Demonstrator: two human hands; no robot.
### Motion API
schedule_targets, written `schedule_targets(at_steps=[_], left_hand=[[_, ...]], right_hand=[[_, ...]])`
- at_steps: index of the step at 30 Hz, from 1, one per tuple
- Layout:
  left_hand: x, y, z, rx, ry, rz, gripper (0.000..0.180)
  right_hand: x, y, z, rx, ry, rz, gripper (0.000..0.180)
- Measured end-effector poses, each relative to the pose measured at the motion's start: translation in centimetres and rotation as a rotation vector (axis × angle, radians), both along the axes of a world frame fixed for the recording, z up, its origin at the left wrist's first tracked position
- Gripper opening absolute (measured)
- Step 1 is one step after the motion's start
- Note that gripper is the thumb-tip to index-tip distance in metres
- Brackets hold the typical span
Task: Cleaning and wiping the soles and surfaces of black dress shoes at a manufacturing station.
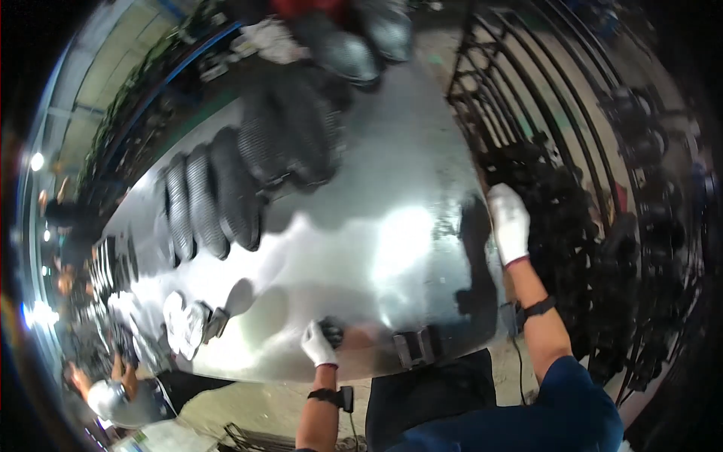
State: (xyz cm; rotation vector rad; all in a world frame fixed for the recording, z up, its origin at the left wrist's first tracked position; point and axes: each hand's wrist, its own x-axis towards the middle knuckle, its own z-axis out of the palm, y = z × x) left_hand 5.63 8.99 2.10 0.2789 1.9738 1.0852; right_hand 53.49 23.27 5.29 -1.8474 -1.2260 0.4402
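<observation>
Near edge: a black frame-like item point(414, 349) sits by the front rim of the shiny metal table point(361, 256). To its left we see the white-gloved left hand point(319, 343), fingers curled, with a small dark piece point(331, 330) right at them; we cannot tell whether it is gripped or only touched. The white-gloved right hand point(510, 224) is at the table's right side, beside a crowded mass of dark parts point(553, 218); its fingers look bent, but we cannot tell whether it holds anything.

Farther in, on the table's left half, we record a row of grey textured pieces point(203, 200) lying side by side, then a larger dark textured bundle point(286, 143) beyond. Progress, our judgement: these pieces are already laid out, while the small dark piece is not among them. The count remaining cannot be established.

Far end: more grey textured forms point(343, 56) beside a whitish bundle point(271, 41).
</observation>
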Motion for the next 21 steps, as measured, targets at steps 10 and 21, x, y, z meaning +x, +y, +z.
schedule_targets(at_steps=[10,21], left_hand=[[-2.0,-3.4,-3.8,0.133,0.163,-0.161,0.028],[-0.5,6.3,1.9,0.321,-0.181,-0.118,0.069]], right_hand=[[-41.2,15.2,10.1,-0.359,1.461,0.619,0.058],[-32.7,6.1,8.0,-0.484,0.843,0.611,0.061]])
